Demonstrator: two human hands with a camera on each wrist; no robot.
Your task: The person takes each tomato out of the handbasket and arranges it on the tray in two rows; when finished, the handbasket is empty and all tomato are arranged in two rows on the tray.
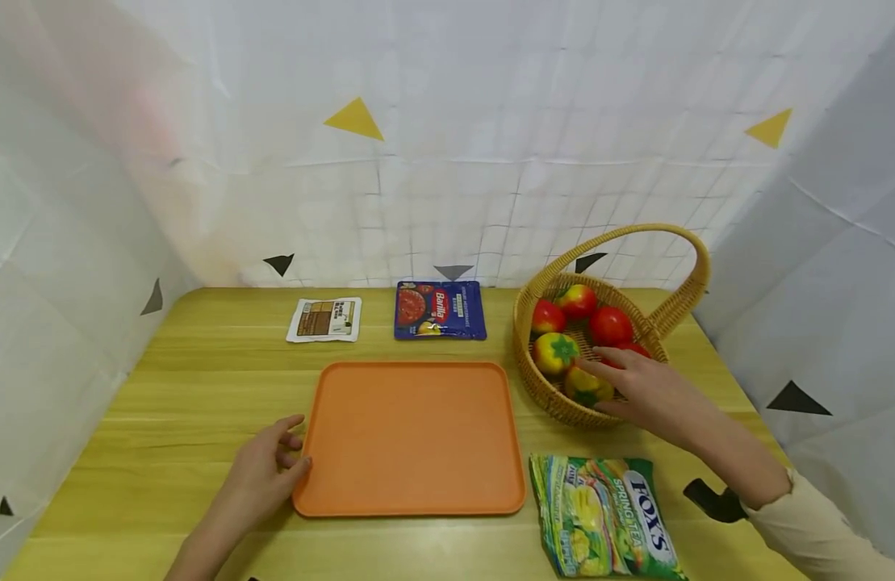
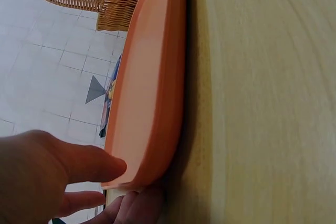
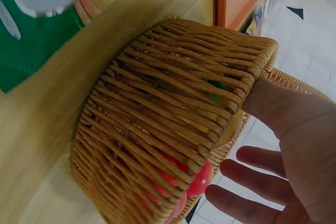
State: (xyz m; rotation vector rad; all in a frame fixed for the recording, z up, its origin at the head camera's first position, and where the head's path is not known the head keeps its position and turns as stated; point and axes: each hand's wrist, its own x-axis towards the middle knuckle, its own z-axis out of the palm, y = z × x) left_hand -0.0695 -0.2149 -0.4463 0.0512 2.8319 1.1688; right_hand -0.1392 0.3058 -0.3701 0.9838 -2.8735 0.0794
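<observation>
My left hand is at the left edge of an orange tray, which lies flat on the table. In the left wrist view the thumb lies over the tray's rim while the other fingers curl at its outer side, pinching the edge. My right hand reaches over the near right rim of a wicker basket, fingers spread and grasping nothing. Inside the basket lie several red and yellow fruits, among them a yellow one with a green star-shaped top and a red one. The right thumb dips behind the rim.
A green FOX'S candy bag lies in front of the basket, right of the tray. Behind the tray are a blue Barilla pouch and a small white-and-brown packet. White sheeting stands around the table.
</observation>
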